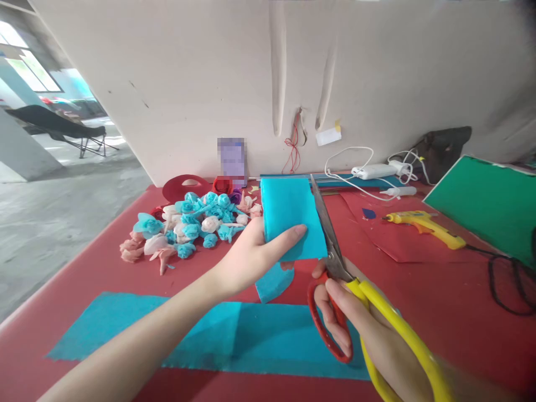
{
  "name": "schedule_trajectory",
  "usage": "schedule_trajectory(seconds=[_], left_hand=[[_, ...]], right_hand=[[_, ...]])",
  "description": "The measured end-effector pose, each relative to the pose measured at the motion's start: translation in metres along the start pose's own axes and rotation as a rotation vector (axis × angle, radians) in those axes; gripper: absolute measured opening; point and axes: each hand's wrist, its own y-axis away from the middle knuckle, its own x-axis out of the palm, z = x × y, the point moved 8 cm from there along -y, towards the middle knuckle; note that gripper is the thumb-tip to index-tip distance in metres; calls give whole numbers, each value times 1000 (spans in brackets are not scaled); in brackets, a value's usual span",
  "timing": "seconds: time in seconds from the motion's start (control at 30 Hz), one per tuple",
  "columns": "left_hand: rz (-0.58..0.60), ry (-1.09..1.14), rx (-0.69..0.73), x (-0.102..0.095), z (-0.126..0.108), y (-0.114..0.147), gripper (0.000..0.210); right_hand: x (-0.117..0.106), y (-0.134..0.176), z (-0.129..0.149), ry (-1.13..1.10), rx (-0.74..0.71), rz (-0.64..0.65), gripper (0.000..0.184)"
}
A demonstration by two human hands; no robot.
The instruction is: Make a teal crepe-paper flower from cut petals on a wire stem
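My left hand point(259, 251) grips a folded piece of blue crepe paper point(288, 209), thumb on its face and fingers behind. In my right hand point(360, 312) are scissors point(330, 240) with one red and one yellow handle, fingers through the loops. Their blades lie along the right edge of the folded paper, pointing up and away from me. Whether the blades are fully closed is hard to see. A small curved blue paper piece point(274, 282) shows below the held paper. A long blue crepe paper strip point(251, 335) lies flat under my forearms.
Blue, white and pink paper flowers point(192, 220) are heaped at the left. A yellow glue gun point(427, 223) with a black cord rests at the right, near a green board point(489, 206). White cables and a power strip point(372, 170) lie by the wall on the red tabletop point(439, 312).
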Motion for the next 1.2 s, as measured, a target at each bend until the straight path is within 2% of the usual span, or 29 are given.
schedule_trajectory(seconds=[0.2, 0.33, 0.43, 0.57, 0.7, 0.9, 1.07, 1.2], left_hand=[[95, 35, 35, 9, -4, 0, 26], [105, -36, 39, 10, -4, 1, 30], [102, -61, 34, 10, 0, 0, 32], [52, -84, -30, 7, 9, -4, 34], [22, -78, -71, 4, 15, -5, 34], [39, -57, -73, 6, 14, -4, 34], [86, -24, -38, 9, 9, -3, 32], [162, 59, -31, 16, 8, -2, 27]], right_hand=[[-4, 1, 1, 84, 4, -65, 37], [-2, 1, -5, 4, 43, -61, 42], [4, 0, -7, -94, 38, -27, 45], [4, -1, -10, -178, 54, -66, 44], [4, -1, -9, -201, 32, -53, 44], [6, -1, -7, -177, 2, -38, 49], [4, 2, -22, -105, 154, -52, 53], [5, 3, -23, -105, 196, -27, 53]])
